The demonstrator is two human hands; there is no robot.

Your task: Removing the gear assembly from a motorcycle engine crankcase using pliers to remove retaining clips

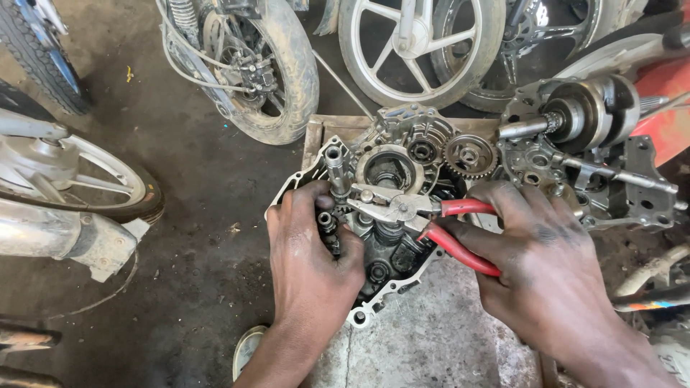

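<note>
Engine case (381, 255): grey half-case, open side up, lying on the concrete floor (431, 345); the landmark for all entries below.

Left hand (313, 251): resting on the case's left side, fingers curled around small parts inside it, near an upright splined shaft (336, 167).

Right hand (535, 262): at the case's right edge, closed on the red handles of the pliers (413, 212).

Pliers: lying across the top of the case, metal nose pointing left, jaws apart, tips close to the foot of the shaft; whether they grip anything cannot be told.

Gear (468, 154): toothed wheel, just beyond the case's upper right.

Second case (582, 154): with crankshaft, right of the first, well clear of both hands.

Tyre (284, 72): dusty, beyond the case, upper left.

Alloy wheel (413, 47): beyond the case, top centre.

Exhaust pipe (50, 233): chrome, far left of the case.
</note>
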